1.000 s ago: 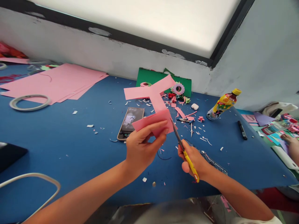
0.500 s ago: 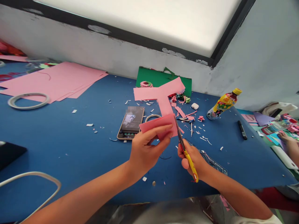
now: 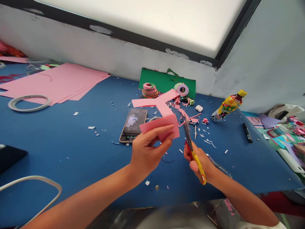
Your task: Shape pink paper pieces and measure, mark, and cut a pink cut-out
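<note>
My left hand [image 3: 151, 148] pinches a piece of pink paper [image 3: 170, 122] that looks folded, above the blue table. From behind it extends a Y-shaped strip of pink paper [image 3: 157, 101]; I cannot tell whether the two are joined. In my right hand [image 3: 199, 160] is a pair of scissors [image 3: 190, 146] with yellow and red handles, its blades pointing up and away. The blades stand just right of the paper's edge, apart from it. A phone [image 3: 133, 125] with a lit screen lies left of the paper, beyond my left hand.
Paper scraps [image 3: 207, 140] litter the table [image 3: 95, 159]. A green sheet [image 3: 164, 82] and stacked scalloped paper rings [image 3: 149, 90] stand by the wall. A bottle [image 3: 228, 106], black marker [image 3: 247, 133] and white earbud case [image 3: 198, 108] are right. Pink sheets [image 3: 62, 81] and a tape roll [image 3: 30, 103] lie left.
The scissors have moved right, away from the paper's edge. My left hand has shifted slightly left, and the Y-shaped strip has swung lower, uncovering the paper rings behind it.
</note>
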`<state>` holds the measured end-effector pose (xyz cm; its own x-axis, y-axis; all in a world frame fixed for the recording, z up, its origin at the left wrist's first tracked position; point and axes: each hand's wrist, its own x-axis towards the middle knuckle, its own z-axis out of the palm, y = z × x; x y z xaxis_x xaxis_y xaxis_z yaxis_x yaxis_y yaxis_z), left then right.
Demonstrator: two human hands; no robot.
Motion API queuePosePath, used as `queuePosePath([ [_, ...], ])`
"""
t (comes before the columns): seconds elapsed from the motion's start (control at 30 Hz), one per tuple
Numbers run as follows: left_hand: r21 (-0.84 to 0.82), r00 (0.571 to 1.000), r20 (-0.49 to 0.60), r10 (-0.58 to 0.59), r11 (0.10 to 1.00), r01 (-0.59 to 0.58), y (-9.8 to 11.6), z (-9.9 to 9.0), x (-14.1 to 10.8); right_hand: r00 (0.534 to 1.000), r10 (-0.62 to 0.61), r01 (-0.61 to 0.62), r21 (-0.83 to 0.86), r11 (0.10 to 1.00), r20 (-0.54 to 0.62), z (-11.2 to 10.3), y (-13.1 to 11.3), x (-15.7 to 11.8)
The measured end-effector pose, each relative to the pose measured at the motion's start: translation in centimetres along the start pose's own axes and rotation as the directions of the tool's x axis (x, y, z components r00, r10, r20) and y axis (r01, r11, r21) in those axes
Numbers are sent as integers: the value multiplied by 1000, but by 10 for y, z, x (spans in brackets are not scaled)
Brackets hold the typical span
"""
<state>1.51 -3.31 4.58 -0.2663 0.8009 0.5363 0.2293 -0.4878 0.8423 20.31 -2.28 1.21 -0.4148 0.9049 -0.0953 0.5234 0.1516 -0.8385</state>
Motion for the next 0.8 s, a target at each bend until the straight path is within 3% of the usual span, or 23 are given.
queuePosePath([
  [0.4,75,997,-24,74,995,-72,1,-1,0,998,-45,54,-193,980,50,7,6,0],
  [0.57,87,990,65,127,987,-133,-3,-1,-2,998,-61,66,-182,981,32,6,2,1],
  [0.8,23,983,75,166,986,-168,-1,-1,-3,996,-82,85,-83,993,39,7,0,-1],
])
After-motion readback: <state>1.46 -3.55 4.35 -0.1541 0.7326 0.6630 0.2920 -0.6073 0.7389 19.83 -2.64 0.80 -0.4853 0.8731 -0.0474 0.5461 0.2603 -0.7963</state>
